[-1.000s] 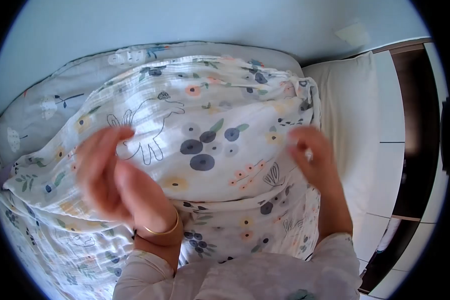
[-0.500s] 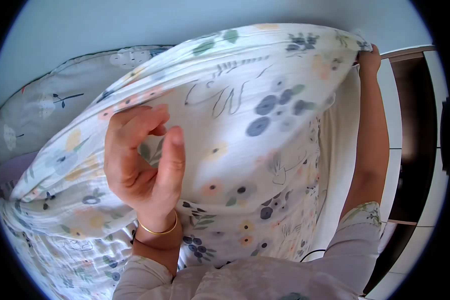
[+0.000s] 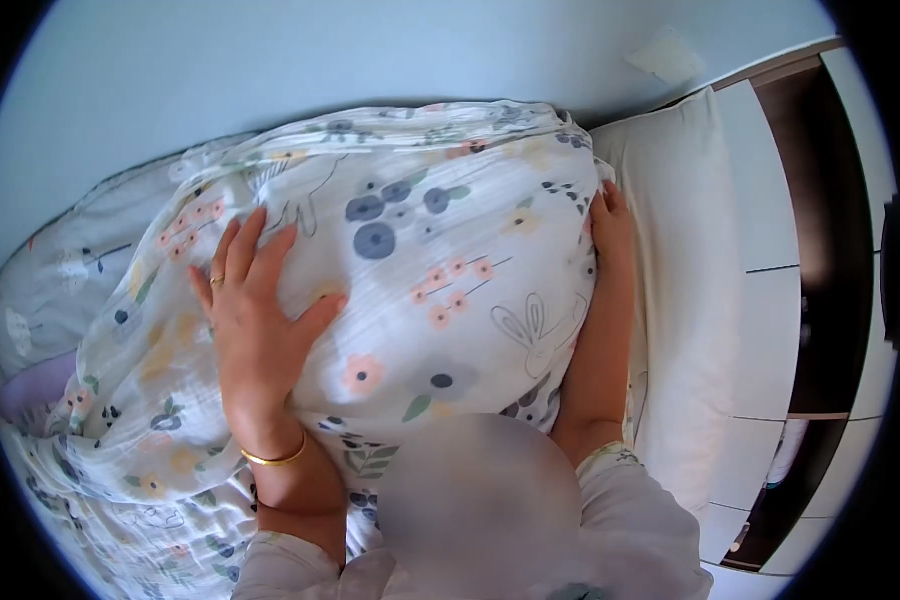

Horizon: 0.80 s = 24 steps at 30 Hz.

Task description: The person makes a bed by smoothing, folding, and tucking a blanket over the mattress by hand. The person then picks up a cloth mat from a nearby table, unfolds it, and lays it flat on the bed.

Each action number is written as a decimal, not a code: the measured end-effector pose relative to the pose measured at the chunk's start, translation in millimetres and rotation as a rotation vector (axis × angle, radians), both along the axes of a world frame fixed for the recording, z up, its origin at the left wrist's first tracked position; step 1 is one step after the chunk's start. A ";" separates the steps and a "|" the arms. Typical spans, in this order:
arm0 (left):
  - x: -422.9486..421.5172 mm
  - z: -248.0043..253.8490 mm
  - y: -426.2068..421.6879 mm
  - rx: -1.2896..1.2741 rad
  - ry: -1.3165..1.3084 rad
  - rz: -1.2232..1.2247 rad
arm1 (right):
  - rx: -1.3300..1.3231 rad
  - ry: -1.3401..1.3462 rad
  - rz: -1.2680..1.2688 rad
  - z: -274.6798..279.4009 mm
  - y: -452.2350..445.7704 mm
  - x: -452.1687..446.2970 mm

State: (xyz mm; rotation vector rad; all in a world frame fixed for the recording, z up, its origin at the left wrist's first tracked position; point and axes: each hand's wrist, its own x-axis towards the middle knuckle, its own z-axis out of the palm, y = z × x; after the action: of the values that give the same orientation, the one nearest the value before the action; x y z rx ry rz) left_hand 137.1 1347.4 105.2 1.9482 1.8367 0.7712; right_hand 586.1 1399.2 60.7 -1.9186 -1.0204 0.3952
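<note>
A white muslin blanket (image 3: pixel 440 340) printed with flowers, berries and line-drawn rabbits spreads over the bed, its far edge bunched in folds near the wall. Palm down on its left part lies my left hand (image 3: pixel 260 320), fingers spread, with a ring and a gold bangle. At the blanket's right edge, beside the cream pillow, my right hand (image 3: pixel 612 225) has its fingers bent against the cloth. Whether they pinch it is hard to see, as the fingertips are partly hidden.
A cream pillow (image 3: pixel 680 290) lies on the right. Grey printed bedding (image 3: pixel 60 280) and a purple cloth (image 3: pixel 40 388) show at the left. The pale blue wall (image 3: pixel 320 60) runs behind the bed. Dark shelving (image 3: pixel 820 230) stands beyond the pillow, above light floor tiles.
The raised blanket has come down onto the bed. My right hand has moved down and left from the far corner. My left hand has opened flat on the cloth.
</note>
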 end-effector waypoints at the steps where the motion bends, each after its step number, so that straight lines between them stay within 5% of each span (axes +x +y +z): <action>1: 1.3 -0.3 0.5 0.005 0.016 -0.002 | 0.043 0.001 -0.010 -8.5 10.3 2.5; 5: 13.5 -1.0 0.4 0.035 0.130 -0.015 | -0.194 -0.503 0.029 23.6 37.5 10.4; 8: 25.8 -0.6 0.6 0.018 0.245 -0.016 | -0.229 -0.527 0.051 39.6 27.4 -2.7; 10: 37.2 -0.7 2.5 0.052 0.267 -0.016 | 0.211 -0.560 0.093 42.9 9.8 -2.4; 12: 40.0 -2.7 6.2 0.107 0.302 -0.054 | 0.085 -0.063 -0.022 87.0 -8.3 -25.6; 15: 51.8 -11.4 18.3 0.201 0.194 -0.051 | 0.388 0.176 -0.010 88.1 -6.0 -31.8; 18: 52.6 -25.7 29.9 0.281 0.145 -0.085 | 0.388 0.351 -0.068 79.0 -2.0 -24.0; 21: 40.3 -41.6 31.6 0.373 -0.001 -0.115 | 0.406 0.396 0.185 68.3 -7.3 -4.2; 24: 35.8 -35.6 16.7 0.526 0.291 -0.162 | 0.516 0.410 0.272 66.4 -23.6 26.2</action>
State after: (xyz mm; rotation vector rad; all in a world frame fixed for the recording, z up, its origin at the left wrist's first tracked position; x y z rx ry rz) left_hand 172.9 1364.1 69.6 2.6236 1.7152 1.0431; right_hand 612.3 1375.6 127.1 -1.1830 -0.9887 0.5863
